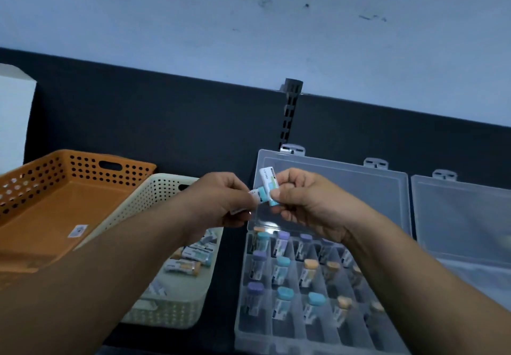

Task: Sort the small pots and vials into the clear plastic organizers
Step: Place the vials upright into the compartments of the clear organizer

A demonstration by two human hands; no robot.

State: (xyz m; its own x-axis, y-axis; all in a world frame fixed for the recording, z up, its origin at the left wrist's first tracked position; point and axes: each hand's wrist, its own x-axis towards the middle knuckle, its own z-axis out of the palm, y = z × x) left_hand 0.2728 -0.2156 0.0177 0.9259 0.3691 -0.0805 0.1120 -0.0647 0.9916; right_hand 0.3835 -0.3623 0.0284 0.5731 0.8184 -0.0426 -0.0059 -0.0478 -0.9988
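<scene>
Far left, an orange basket (36, 177); just beside it, a cream basket (163, 188) with loose vials (193, 255). Above, left hand (221, 202) curled round a small vial (255, 193), touching the teal-capped vial (267, 186) pinched in right hand (307, 202). Below, open clear organizer (240, 327), capped vials (282, 269) in its compartments.

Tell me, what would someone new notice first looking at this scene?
Two hands meet mid-frame: the right hand pinches a teal-capped vial, and the left hand grips a second vial beside it. Below them lies the open clear organizer, its compartments holding vials with teal, purple and orange caps. At far left sits a perforated orange basket.
</scene>
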